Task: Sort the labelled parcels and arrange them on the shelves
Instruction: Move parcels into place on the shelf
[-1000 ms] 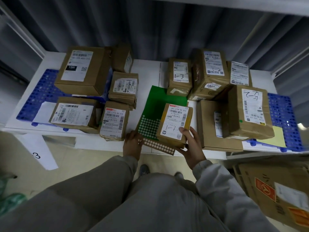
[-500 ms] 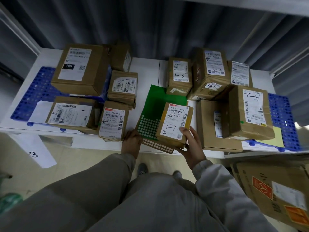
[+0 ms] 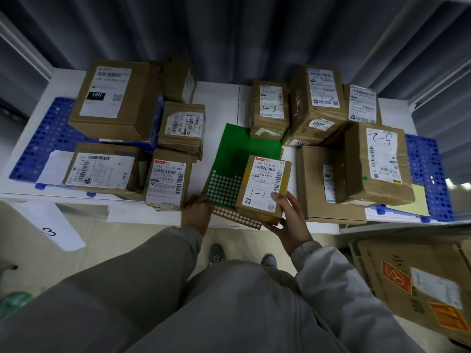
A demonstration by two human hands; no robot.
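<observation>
Right hand (image 3: 289, 220) grips the near corner of the 1-1 parcel (image 3: 263, 187); left hand (image 3: 197, 214) beside it pinches, I think, the green sticker sheet (image 3: 237, 159).

Person wears long pale grey fabric sleeves (image 3: 331, 276), cuffs at wrists; grey trousers; grey sneakers (image 3: 216, 253) with light soles.
</observation>
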